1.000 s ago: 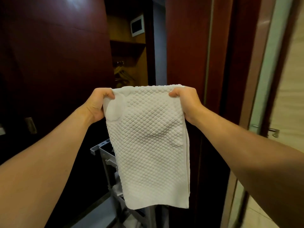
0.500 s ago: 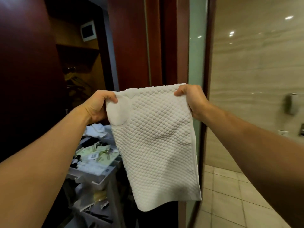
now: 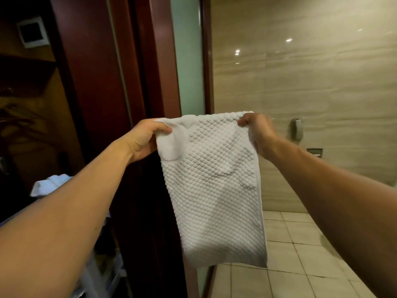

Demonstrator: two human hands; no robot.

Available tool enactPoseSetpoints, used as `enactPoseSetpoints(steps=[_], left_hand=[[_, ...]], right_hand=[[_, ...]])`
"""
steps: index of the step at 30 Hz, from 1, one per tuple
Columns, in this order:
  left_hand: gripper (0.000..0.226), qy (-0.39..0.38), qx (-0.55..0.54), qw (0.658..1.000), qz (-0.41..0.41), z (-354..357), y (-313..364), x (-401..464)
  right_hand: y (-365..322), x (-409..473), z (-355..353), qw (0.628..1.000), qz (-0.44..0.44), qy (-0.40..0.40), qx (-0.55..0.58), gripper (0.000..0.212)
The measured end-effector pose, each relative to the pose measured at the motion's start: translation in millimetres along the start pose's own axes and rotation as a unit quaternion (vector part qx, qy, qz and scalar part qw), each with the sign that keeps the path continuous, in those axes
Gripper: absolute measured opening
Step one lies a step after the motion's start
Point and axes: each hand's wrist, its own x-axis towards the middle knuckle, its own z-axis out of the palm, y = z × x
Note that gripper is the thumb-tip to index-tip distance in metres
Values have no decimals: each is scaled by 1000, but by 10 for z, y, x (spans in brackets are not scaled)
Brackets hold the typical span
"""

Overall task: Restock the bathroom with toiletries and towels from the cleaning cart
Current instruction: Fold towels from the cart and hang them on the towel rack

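A white towel (image 3: 212, 190) with a raised diamond weave hangs in front of me, folded double and held out flat. My left hand (image 3: 146, 138) grips its top left corner, and my right hand (image 3: 257, 132) pinches its top right corner. The lower edge of the towel hangs free at about knee height, in front of the bathroom doorway. Part of the cleaning cart (image 3: 103, 269) shows low on the left, mostly hidden behind my left forearm.
A dark red door frame (image 3: 150, 61) and a frosted glass panel (image 3: 189, 61) stand just behind the towel. Beyond lie a beige tiled bathroom wall (image 3: 300, 82) and a tiled floor (image 3: 290, 254). White cloth (image 3: 49, 186) lies on the cart. A wall fixture (image 3: 298, 127) is at right.
The view has swung right, from the dark hallway and cart toward the bathroom doorway. Both hands keep the same hold on the towel's top corners, which moved with them.
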Motion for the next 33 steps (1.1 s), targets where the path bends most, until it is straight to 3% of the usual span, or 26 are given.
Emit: enactPoseSetpoints(steps=[5,10,16,18,22,23,25,28,30,33], left_hand=[[22,33,-36,998,41,520,-233,447],[15,100,104,980,135,936,-444,899],[7,139,103,968,183,1361,-574,1405],[7,106,71,977,170,1478,-579,1580],[8,3,-94,993,75,1712,-596,1890],[16,-28,-134,990,44,1758,-616,1937],[52,-134,-186,973,-9,1868,-702,2039],[82,-287,-127,949,-25,2075,-903,2164],[82,-273,-23,962,-13,2282,-1009,2261],[55,-209,29,977,29,2619,-1127,2481]], right_hand=[[21,134,-527,999,7,38,-18,10],[33,294,-878,987,-23,29,-156,11],[64,574,-1127,979,-32,106,-170,16],[94,644,-1238,979,-13,145,-146,22],[70,755,-1455,970,-38,202,-129,11],[58,787,-1493,966,-53,218,-129,11],[44,863,-1572,956,-84,251,-125,10],[80,940,-1693,943,-102,285,-140,9],[125,964,-1834,931,-111,309,-160,11],[119,963,-2155,902,-115,338,-243,24]])
